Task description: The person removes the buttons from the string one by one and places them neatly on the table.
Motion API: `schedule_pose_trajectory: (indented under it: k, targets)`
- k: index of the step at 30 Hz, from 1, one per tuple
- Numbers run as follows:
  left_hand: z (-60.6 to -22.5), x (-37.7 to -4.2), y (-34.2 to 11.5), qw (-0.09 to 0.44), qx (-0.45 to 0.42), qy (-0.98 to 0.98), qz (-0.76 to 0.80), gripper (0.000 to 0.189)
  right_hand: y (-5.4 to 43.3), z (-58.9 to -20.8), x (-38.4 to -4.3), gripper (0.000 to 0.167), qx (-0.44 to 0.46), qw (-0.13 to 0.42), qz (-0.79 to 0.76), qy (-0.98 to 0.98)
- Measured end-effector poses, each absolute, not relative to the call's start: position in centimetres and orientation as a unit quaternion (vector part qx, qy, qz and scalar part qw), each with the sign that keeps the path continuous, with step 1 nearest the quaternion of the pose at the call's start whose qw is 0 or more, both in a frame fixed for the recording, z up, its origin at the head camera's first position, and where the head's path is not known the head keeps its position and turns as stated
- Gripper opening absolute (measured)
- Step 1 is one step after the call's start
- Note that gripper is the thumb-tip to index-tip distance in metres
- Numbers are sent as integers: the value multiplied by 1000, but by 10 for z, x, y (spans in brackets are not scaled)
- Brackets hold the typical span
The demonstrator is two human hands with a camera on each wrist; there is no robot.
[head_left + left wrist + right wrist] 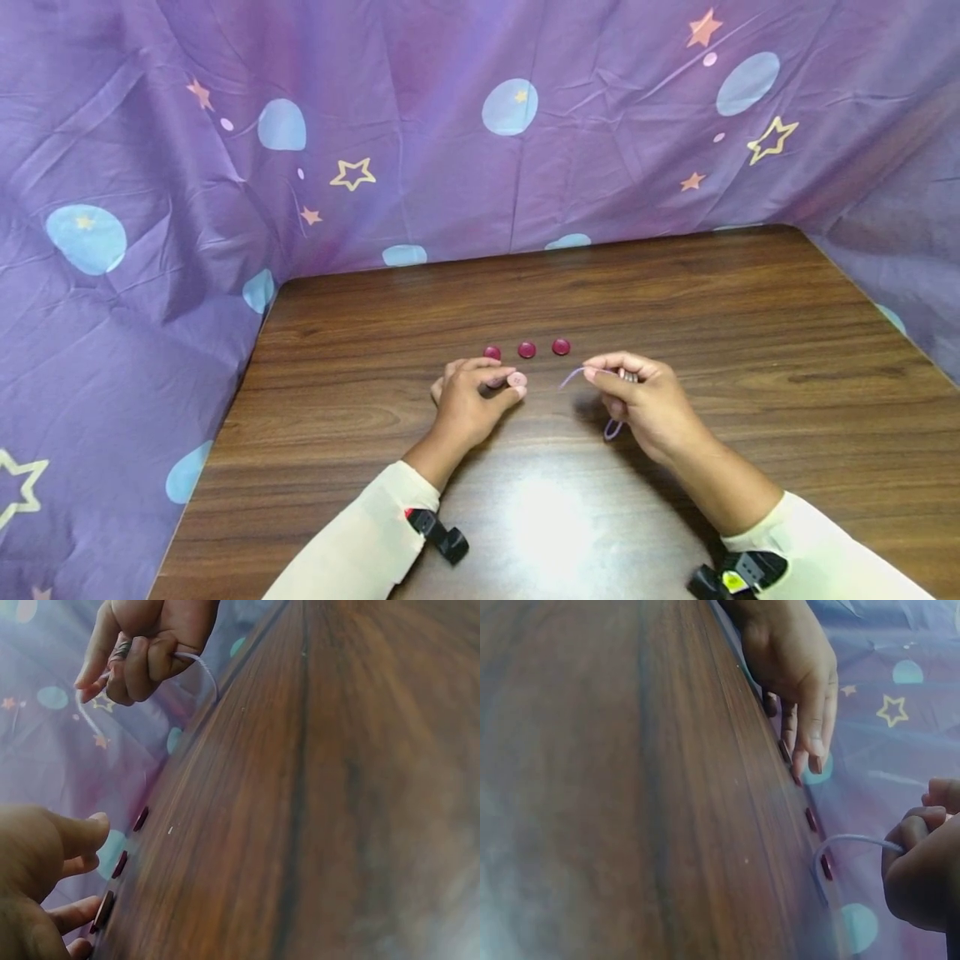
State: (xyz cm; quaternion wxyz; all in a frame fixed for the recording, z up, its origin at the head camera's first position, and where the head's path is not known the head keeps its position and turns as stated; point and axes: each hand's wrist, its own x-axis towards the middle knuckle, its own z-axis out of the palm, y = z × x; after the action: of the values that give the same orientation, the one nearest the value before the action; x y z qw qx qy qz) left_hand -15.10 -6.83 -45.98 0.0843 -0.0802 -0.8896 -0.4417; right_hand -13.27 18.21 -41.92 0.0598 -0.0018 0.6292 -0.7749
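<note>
While cord (572, 378) held, perhaps four buttons (527, 349)

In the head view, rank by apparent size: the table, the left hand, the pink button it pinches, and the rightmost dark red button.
1. table, by far the largest.
2. left hand.
3. pink button and rightmost dark red button: these look about alike, and fingers partly cover the pink one, so no ranking between them.
</note>
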Motion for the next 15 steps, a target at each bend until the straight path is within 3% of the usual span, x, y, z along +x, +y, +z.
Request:
schedule_pose_trajectory:
  k: [8, 15]
  targets:
    - [-458, -148, -64, 99, -74, -891, -436, 28, 190, -416, -130, 37, 3, 111, -781, 615]
    - [-457, -148, -59, 108, -63, -900, -418, 29, 193, -416, -129, 21, -15, 142, -775, 616]
